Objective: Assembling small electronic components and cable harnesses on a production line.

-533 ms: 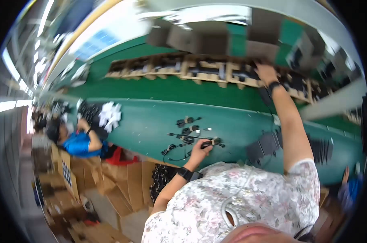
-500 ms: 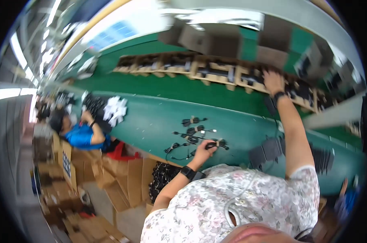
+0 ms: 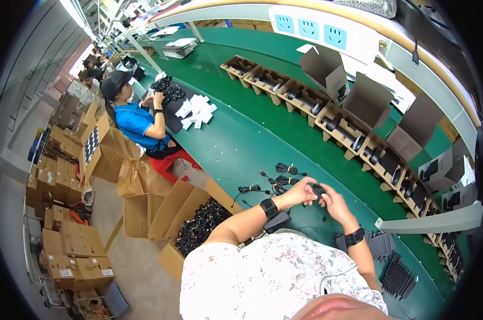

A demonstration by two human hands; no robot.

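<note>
A coiled black cable [image 3: 319,190] is pinched between my two hands above the green worktable [image 3: 228,146]. My left hand [image 3: 301,193] closes on it from one side, fingers bent. My right hand [image 3: 333,204] grips its other side, thumb and fingers together. Just left of them lie several tied black cables, among them one bundle [image 3: 286,168] at the back and another [image 3: 249,189] nearer the table edge. A black adapter-like block [image 3: 277,222] sits by my left forearm, partly hidden.
A row of cardboard trays [image 3: 337,127] with black devices runs along the back, with open boxes [image 3: 367,100] behind. Dark flat pieces [image 3: 399,277] lie at right. Left are a carton of black cables [image 3: 204,224] and a co-worker [image 3: 137,120] beside white pieces. A grey post [image 3: 433,218] juts in.
My right hand has come back from the trays to the cable in my left hand. Both hands now meet on it. The view has turned, showing more of the left side.
</note>
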